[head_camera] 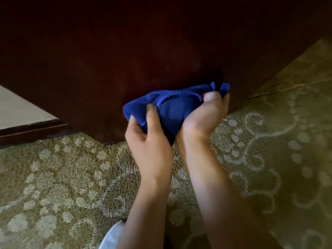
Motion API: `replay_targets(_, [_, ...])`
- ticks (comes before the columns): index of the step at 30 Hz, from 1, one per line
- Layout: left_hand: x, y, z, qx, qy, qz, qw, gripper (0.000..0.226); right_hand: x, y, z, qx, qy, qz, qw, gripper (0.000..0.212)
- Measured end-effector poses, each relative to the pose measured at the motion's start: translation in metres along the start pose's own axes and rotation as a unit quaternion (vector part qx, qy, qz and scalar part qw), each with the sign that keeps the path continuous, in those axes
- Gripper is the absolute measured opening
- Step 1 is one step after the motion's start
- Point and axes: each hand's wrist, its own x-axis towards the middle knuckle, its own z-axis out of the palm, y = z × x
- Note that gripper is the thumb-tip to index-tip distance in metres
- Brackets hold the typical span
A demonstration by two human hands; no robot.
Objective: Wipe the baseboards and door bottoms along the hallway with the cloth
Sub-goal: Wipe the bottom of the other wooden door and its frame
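Patterned carpet [71,177], hands bunching plush cloth [172,106]

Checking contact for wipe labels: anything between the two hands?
Head view: only the bunched blue cloth lies between the left hand and right hand; both grip it, in front of the dark wood door bottom.

The door [125,51] stands upright at the far side of the carpet [62,186], its bottom edge meeting the carpet. In front of the door's lower part, the cloth [170,106] is bunched between the left hand [149,137] and the right hand [204,114]. Left of the door, a baseboard [30,131] runs along the foot of a wall [19,106].
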Motion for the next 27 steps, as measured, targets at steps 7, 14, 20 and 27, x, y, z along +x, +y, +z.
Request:
replay_targets(7, [0.029,-0.103,-0.027,0.037,0.009,-0.381,0.924,0.041,0.033,0.076,-0.062,-0.225,-0.058,0.180,0.956,0.051])
replay_targets(14, [0.006,-0.037,0.010,0.016,0.045,-0.225,0.973,0.011,0.037,0.028,-0.035,-0.119,0.002,0.136,0.984,0.045])
replay_targets(20, [-0.014,0.073,0.020,-0.031,0.034,0.089,0.995,0.020,-0.015,-0.069,0.018,-0.018,-0.127,-0.021,0.992,0.018])
replay_targets(27, [-0.002,-0.022,0.017,0.064,-0.038,-0.128,0.989,0.012,0.027,-0.010,-0.020,-0.042,-0.015,0.032,0.998,0.058])
